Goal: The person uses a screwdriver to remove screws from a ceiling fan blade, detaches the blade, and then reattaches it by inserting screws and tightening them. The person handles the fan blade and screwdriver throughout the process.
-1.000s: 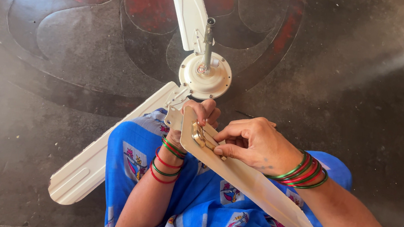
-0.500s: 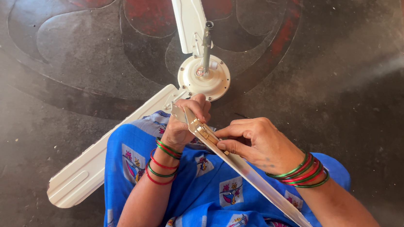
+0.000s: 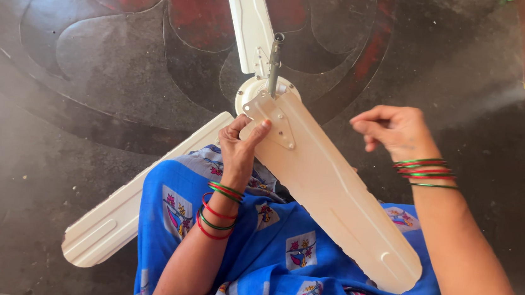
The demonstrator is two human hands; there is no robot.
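Dark patterned stone floor (image 3: pixel 91 75) — cream ceiling fan (image 3: pixel 329 185) lying on it.

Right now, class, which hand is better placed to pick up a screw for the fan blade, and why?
Probably the right hand: it hangs free above the floor, while the left hand grips the fan blade near the motor hub.

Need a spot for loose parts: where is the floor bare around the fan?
Bare floor lies left of the left blade, and more between the top blade and the right hand. It is crowded at the hub, where the left hand holds the near blade.
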